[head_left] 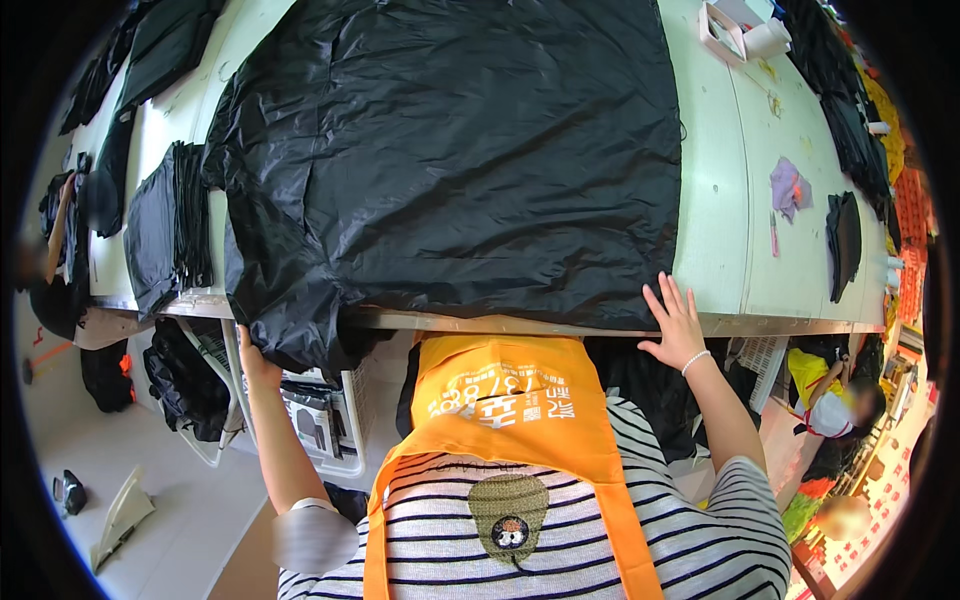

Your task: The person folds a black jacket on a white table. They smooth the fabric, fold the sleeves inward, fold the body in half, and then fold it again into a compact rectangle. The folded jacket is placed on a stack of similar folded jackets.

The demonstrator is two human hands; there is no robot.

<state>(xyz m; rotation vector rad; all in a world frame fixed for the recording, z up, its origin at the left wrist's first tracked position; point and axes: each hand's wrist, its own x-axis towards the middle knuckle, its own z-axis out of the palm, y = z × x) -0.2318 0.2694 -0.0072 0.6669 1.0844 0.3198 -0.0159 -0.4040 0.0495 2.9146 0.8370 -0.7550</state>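
Note:
A large piece of thin, shiny, creased black cloth [480, 170] lies spread over the table, and its near left corner droops over the front edge in a bunched fold. My left hand [260, 365] grips that hanging fold, some of its fingers hidden by the cloth. At the cloth's near right corner, my right hand [678, 325] lies flat with fingers spread. Its fingertips touch the cloth's edge and the tabletop beside it. A bead bracelet circles my right wrist.
Folded black cloths [170, 225] are stacked on the pale green table [715, 200] at left. On the right lie a purple rag [790, 190], a small folded black piece [843, 245] and a box [722, 35]. White baskets [345, 430] stand below. Other people work at both sides.

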